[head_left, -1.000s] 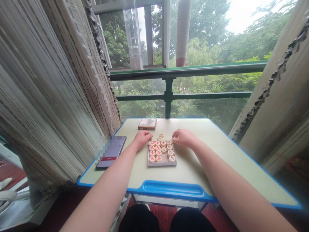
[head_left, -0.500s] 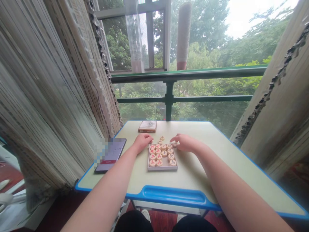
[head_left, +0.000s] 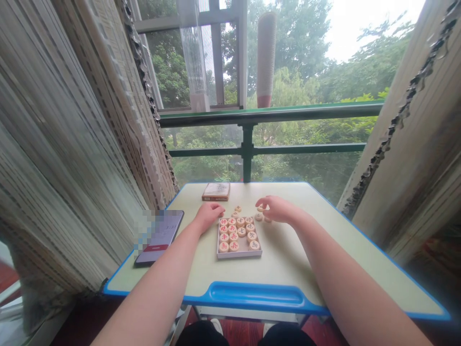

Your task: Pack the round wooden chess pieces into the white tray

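Observation:
A shallow white box (head_left: 239, 256) holds rows of round wooden Chinese chess pieces with red and dark characters; its lower middle has a gap. Just past the box's far-left corner, my left hand (head_left: 209, 216) rests on the table, its fingers curled together; whatever they may hold is hidden. My right hand (head_left: 279, 209) hovers beyond the far-right corner, fingers bent and apart over a few loose pieces. One chess piece (head_left: 258, 217) lies below its fingertips, another partly behind them. Between the hands, two loose pieces (head_left: 237, 208) lie behind the box.
A flat box lid (head_left: 216, 191) lies at the table's back left. A tablet (head_left: 160, 240) rests near the left edge. The pale table (head_left: 324, 250) has a blue rim and a blue front tray groove (head_left: 257, 294). Curtains (head_left: 90, 120) hang on both sides, before a green railing (head_left: 281, 113).
My right hand has lifted and shifted slightly, uncovering more of the loose pieces under it. My left hand stays beside the box. The whole view has shifted a little.

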Available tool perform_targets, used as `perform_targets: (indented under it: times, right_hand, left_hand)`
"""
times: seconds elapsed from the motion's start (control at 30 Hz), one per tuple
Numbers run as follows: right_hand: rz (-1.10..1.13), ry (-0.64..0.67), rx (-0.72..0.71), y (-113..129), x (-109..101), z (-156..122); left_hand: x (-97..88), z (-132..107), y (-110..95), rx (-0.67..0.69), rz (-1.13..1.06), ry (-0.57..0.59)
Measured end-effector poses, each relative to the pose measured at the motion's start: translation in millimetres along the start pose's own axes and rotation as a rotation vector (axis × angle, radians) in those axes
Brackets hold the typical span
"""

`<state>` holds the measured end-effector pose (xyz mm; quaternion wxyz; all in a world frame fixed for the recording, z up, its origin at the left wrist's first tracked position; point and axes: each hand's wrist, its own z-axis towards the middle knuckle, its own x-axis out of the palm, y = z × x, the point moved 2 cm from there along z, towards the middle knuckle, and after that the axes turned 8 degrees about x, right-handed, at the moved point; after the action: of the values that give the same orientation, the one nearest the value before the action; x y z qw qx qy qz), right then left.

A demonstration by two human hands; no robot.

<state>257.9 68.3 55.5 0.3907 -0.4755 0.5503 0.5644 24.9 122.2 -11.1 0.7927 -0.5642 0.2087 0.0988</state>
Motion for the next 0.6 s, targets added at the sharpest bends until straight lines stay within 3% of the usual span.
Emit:
perform_targets:
  times: [0.17,0.47,0.6]
  right_hand:
    - [-0.021,-0.014,0.236,-14,-5,5]
    - [-0.015,0.146,0.218,-10,-1,-1]
    - [-0.048,0.123,0.183,-9,3,1]
  left_hand:
    - [-0.1,1,2,0.002,0.014,-0.006]
    - [0.6,0,0,0.013,0.003,-0.003]
    - [0.2,1,1,0.007,-0.003,-0.003]
